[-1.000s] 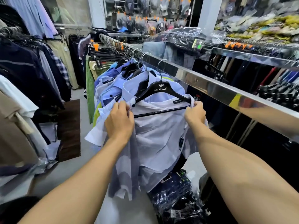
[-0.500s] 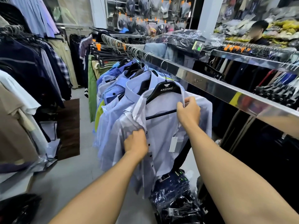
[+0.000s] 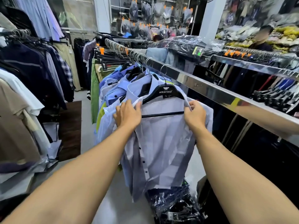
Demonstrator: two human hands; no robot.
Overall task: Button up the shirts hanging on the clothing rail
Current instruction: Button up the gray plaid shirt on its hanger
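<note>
A pale lilac shirt point(image 3: 163, 143) with dark buttons hangs open on a black ARISTINO hanger point(image 3: 165, 92) from the steel clothing rail point(image 3: 210, 91). My left hand point(image 3: 127, 113) holds the shirt's left collar edge near the hanger's shoulder, thumb over the cloth. My right hand point(image 3: 194, 113) pinches the right collar edge by the hanger's other end. The button placket point(image 3: 143, 160) hangs down below my left wrist. Several blue shirts point(image 3: 113, 94) hang behind it on the same rail.
Bagged dark clothes point(image 3: 174, 206) lie on the floor under the shirt. Dark garments point(image 3: 24, 75) hang on a rack to the left, across a narrow aisle. A second rail point(image 3: 252, 63) runs at the right, and a person point(image 3: 262, 38) stands behind it.
My left hand rose from the shirt's front up to the left collar edge. My right hand slid a little outward along the collar. The shirt front now hangs spread wider.
</note>
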